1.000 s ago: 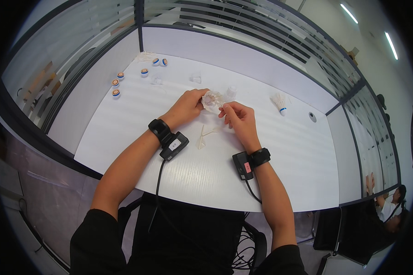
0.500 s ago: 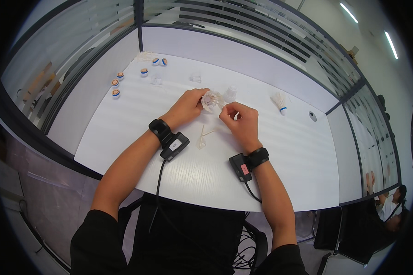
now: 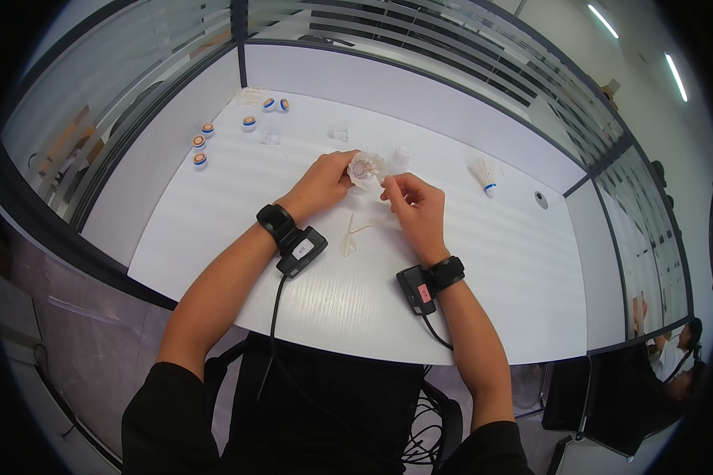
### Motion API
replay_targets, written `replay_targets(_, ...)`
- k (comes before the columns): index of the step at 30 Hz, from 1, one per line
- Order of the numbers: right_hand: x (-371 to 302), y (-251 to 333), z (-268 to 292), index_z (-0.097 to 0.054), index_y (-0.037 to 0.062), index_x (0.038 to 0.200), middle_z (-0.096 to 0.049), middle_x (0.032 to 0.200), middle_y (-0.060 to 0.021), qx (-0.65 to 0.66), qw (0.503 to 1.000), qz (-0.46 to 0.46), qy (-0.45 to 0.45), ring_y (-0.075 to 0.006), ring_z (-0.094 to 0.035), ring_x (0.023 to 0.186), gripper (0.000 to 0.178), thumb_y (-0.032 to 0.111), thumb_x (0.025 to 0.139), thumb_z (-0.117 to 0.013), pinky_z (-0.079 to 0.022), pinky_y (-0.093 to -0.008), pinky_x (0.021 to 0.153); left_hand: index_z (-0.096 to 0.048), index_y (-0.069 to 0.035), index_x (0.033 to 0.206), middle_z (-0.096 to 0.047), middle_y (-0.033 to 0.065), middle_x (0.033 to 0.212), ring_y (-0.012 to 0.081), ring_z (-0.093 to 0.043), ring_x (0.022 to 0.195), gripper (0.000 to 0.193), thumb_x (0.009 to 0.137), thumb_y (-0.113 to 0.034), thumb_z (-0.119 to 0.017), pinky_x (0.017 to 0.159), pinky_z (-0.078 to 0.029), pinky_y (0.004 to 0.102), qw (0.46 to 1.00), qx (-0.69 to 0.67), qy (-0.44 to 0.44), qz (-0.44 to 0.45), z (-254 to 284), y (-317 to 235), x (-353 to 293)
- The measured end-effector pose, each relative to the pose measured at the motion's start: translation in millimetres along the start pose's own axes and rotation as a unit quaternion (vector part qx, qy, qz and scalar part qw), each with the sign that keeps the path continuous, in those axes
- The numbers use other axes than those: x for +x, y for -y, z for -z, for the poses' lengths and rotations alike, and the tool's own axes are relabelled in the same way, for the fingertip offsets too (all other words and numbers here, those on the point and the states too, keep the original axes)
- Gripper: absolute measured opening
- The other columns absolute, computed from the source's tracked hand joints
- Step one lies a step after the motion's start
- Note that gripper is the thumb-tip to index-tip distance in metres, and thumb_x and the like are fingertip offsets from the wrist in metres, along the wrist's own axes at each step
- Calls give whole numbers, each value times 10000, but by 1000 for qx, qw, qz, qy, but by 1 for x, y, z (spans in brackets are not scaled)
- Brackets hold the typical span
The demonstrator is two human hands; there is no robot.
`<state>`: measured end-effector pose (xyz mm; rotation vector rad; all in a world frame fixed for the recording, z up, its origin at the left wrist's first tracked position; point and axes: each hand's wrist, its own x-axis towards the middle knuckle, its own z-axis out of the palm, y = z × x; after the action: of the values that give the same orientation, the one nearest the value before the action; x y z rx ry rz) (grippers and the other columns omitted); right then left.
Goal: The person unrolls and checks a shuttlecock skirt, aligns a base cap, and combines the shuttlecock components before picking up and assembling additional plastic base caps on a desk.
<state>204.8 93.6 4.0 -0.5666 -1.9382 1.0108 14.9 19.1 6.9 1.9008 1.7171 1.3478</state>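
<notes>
My left hand (image 3: 322, 182) grips a white feather shuttlecock (image 3: 364, 168) just above the middle of the white table (image 3: 214, 229). My right hand (image 3: 414, 207) is beside it with thumb and forefinger pinched at the shuttlecock's feathers. Several loose pale feathers (image 3: 352, 234) lie on the table just below both hands. Each wrist carries a black band with a small black box and a cable.
Several cork shuttlecock bases with blue bands (image 3: 200, 142) lie at the far left of the table. A finished shuttlecock (image 3: 484, 173) lies at the right. Small clear containers (image 3: 337, 131) stand at the back, and a small white bottle (image 3: 402, 155). Glass partitions surround the table.
My right hand has shifted slightly at the shuttlecock's feathers. The left hand and the shuttlecock stay about where they were.
</notes>
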Motion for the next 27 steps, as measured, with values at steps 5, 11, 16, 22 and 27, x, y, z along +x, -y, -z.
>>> replay_targets(5,-1,-1,1,-748,11,905,-704,696,-7,-2,1000,-4,-10,-20,-546,568,192,179,968,-681,-395,-222,488,-636,18,1097,-689,255,964,439,-643,917,236,861,30,-636,803,-499,450,1000,-7,12,12,1,-2,1)
replay_targets(11,0,0,0,-743,7,908,-699,697,-12,15,1000,-23,-14,-25,-544,570,197,181,970,-676,-399,-222,495,-629,23,1081,-685,261,973,449,-638,932,221,860,32,-632,808,-496,451,1000,-6,10,-7,2,-3,1)
replay_targets(16,0,-3,-1,-739,3,916,-700,701,-16,19,1000,-15,14,-27,-545,575,201,183,972,-671,-399,-221,502,-620,26,1069,-680,265,964,464,-627,931,220,851,52,-613,817,-494,456,1000,-2,1,-9,0,2,1)
replay_targets(22,0,-4,0,-739,4,908,-700,703,-8,18,999,-29,-16,-24,-546,581,195,180,965,-677,-394,-218,500,-625,29,1074,-680,268,966,466,-624,938,234,845,66,-598,817,-491,454,1000,-14,-1,-12,0,-2,1)
replay_targets(27,-1,5,0,-742,9,895,-702,706,-9,-8,1000,-8,4,-31,-552,578,191,178,961,-681,-392,-216,496,-628,27,1080,-683,261,979,461,-628,949,239,847,66,-595,822,-494,451,1000,-23,0,-12,0,2,0)
